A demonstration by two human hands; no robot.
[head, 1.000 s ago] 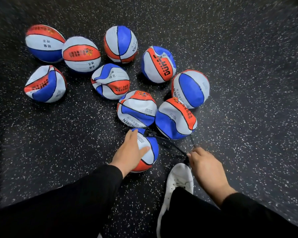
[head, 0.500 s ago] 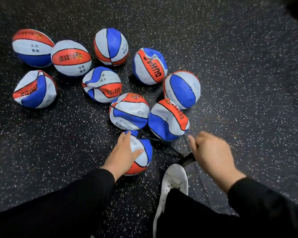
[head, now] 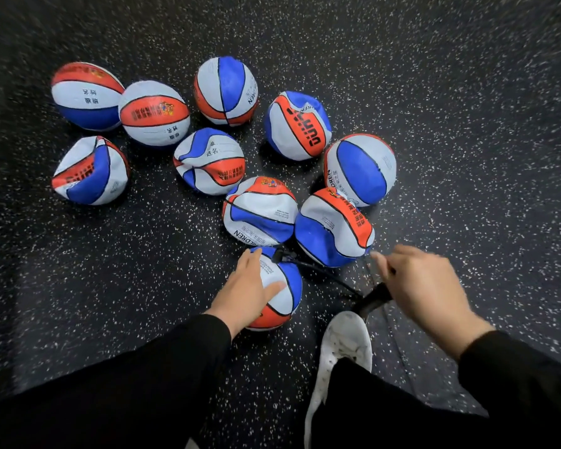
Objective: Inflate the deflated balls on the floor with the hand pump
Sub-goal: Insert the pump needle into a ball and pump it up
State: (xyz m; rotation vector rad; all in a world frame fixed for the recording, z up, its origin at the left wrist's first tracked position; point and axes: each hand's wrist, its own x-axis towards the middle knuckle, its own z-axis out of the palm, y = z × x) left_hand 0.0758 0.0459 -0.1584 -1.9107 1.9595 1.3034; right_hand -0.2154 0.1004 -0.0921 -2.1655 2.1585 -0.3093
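Left hand point(head: 245, 291) lies flat with straight fingers on the nearest ball point(head: 280, 298), a black hose point(head: 318, 272) plugged into its top. Right hand point(head: 425, 286) curls round the pump handle point(head: 371, 298), just beside that ball and above a white shoe point(head: 342, 348). Nine more limp balls point(head: 259, 212) cluster beyond on the black speckled floor point(head: 467, 124).

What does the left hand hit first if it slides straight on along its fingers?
Probably the pump hose fitting plugged into the top of the ball the left hand rests on; beyond that, the crumpled ball marked CHILDREN. Depth is unclear.
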